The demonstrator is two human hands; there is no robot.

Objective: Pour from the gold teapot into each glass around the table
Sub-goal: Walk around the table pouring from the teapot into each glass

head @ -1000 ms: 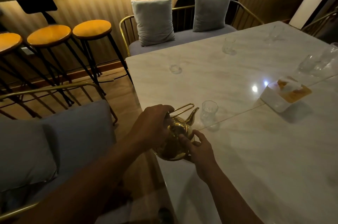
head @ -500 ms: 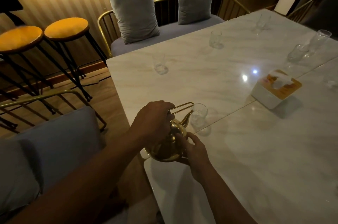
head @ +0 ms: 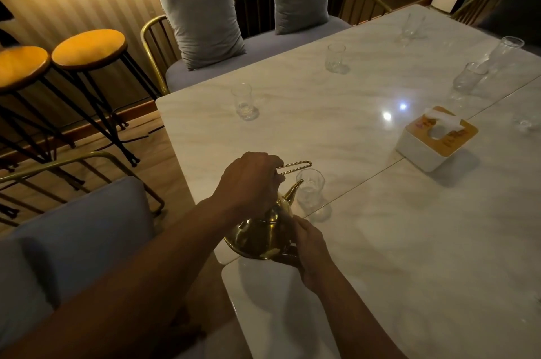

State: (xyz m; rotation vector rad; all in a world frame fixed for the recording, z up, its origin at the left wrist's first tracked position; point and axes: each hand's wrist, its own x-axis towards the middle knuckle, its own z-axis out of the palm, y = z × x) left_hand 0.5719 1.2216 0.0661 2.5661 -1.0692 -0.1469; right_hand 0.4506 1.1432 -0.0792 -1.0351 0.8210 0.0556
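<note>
The gold teapot [head: 260, 234] is tilted over the near left corner of the marble table [head: 366, 212], its spout at the rim of the nearest glass [head: 309, 190]. My left hand [head: 251, 183] grips the wire handle from above. My right hand [head: 310, 247] holds the pot's body from the right and below. More clear glasses stand along the far edge: one at the left [head: 244, 101], one in the middle [head: 336, 57], one far back [head: 411, 25]. Two others [head: 471, 76] [head: 505, 51] stand at the right.
A white tissue box [head: 436, 137] with a wooden lid sits mid-table. Grey cushioned gold-frame seats [head: 254, 45] line the far side and another seat [head: 73, 229] is at my left. Two orange bar stools [head: 87, 49] stand by the wall.
The teapot has tipped further forward and its spout has come to the nearest glass's rim. My view has shifted, so the table appears lower and further left in frame.
</note>
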